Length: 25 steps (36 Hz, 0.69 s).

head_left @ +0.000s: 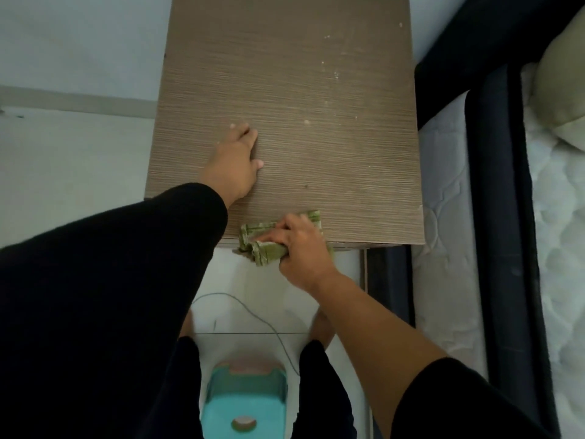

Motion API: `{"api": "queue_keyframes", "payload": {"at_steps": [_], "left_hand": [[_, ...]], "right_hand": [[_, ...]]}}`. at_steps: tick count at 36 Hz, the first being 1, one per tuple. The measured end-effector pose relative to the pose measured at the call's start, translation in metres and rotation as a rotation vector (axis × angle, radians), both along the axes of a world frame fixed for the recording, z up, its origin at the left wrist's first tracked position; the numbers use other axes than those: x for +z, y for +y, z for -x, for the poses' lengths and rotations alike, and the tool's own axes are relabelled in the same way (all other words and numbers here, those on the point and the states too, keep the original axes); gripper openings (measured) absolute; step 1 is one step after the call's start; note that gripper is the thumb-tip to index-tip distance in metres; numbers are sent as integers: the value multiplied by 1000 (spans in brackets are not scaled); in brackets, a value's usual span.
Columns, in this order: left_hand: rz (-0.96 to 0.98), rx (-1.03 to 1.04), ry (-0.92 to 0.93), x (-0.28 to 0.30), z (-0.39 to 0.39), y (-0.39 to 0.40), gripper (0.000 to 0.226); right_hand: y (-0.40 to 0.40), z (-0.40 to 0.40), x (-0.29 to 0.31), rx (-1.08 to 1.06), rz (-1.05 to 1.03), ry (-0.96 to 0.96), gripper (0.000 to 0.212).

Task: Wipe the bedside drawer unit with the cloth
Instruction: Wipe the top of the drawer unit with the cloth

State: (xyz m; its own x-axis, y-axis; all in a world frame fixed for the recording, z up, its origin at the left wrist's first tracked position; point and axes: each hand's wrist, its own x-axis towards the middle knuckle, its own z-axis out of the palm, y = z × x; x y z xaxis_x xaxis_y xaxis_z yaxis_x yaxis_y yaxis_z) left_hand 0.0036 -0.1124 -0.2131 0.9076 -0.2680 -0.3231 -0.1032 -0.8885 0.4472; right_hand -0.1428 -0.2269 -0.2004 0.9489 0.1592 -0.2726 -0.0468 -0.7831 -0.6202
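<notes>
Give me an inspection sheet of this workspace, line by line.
Surface: wood-grain top of the drawer unit, pale specks toward its far right.
Job's things: folded green cloth at the near edge, partly overhanging.
Clutter: nothing seen on the top.
Hands: left hand flat on the top, open; right hand has its grip shut on the cloth.
Cables: thin grey cable looping on the floor.
Surroundings: teal stool below, dark bed frame and mattress at right.

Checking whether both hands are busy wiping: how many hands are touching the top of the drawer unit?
2. The left hand rests flat on the drawer unit top, empty; the right hand presses the green cloth at its near edge.
</notes>
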Motion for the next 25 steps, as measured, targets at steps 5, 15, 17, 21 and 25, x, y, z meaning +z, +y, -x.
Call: {"api": "queue_keyframes", "payload": {"at_steps": [5, 15, 17, 21, 25], "left_hand": [[-35, -74, 60, 9, 2, -11, 59], [20, -54, -18, 32, -42, -41, 51], [37, -43, -38, 32, -50, -49, 50], [163, -31, -15, 29, -69, -61, 49], [84, 8, -48, 19, -93, -68, 58]], "right_hand": [[-9, 14, 8, 14, -44, 53, 45], [-60, -54, 47, -228, -33, -32, 55], [-66, -75, 53, -243, -16, -86, 55], [-74, -125, 59, -279, 10, -234, 51], [-84, -174, 60, -283, 60, -395, 42]]}}
